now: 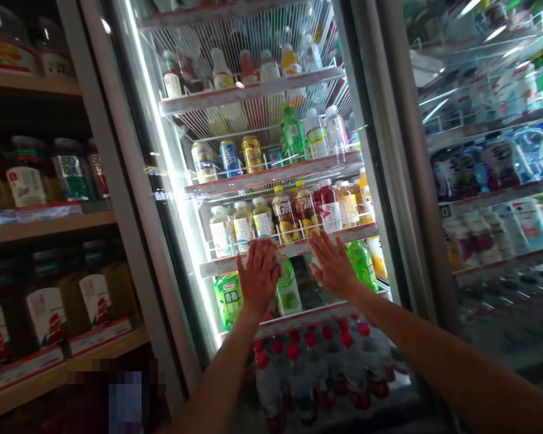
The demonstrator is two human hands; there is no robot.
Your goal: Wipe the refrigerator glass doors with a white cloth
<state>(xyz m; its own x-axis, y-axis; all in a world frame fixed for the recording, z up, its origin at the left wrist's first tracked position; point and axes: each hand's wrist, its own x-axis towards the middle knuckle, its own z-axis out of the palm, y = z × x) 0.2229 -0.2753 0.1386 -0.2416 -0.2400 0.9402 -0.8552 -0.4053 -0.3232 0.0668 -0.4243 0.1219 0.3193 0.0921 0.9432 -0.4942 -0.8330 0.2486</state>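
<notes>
Drinks cooler, lit, shelves full

- Left hand (257,276): open, fingers stretched up and close together, back to camera. Fingertips reach the shelf rail (221,264) at 12 o'clock. A whitish blur sits at the fingertips; cannot tell what it is or whether it is gripped.
- Right hand (332,266): open flat, fingers straight and slightly spread, tips at the same rail. Holds nothing.
- Pale green bottle (288,293) stands between the two hands, at 4 o'clock of the left hand and partly covered by it.
- Green-label bottle (227,299) at 8 o'clock of the left hand; bright green bottle (361,263) at 3 o'clock of the right.
- Juice bottles (262,220) line the shelf just above the rail.
- Red-capped bottles (298,367) below, partly hidden by both forearms.

Hard to read: glare washes the cooler's left edge. Cannot tell whether glass lies between palms and shelf. Labels blurred. Jars (25,181) at 9 o'clock are dim; second cooler (493,163) at 3 o'clock is smeared and cut off
</notes>
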